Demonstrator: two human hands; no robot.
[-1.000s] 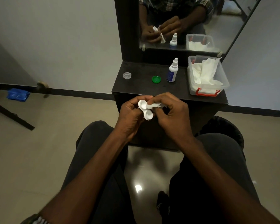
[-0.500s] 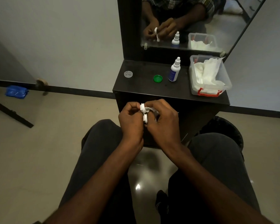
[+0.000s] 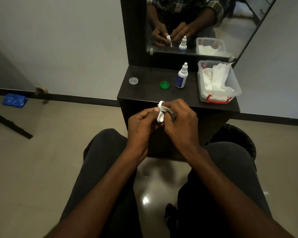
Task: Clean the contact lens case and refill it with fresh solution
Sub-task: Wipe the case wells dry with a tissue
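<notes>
My left hand grips the white contact lens case, held on edge in front of the dark shelf. My right hand pinches a small white tissue against the case's upper well. On the shelf lie a clear cap at the left and a green cap in the middle. The solution bottle, white with a blue label, stands upright just right of the green cap.
A clear plastic box with red clips holds white tissues at the shelf's right end. A mirror rises behind the shelf. A dark bin stands on the floor by my right knee. A blue cloth lies far left.
Both hands dropped with the case, then rose again toward the shelf edge. The case turned from lying flat to standing on edge, with the tissue now on its upper well.
</notes>
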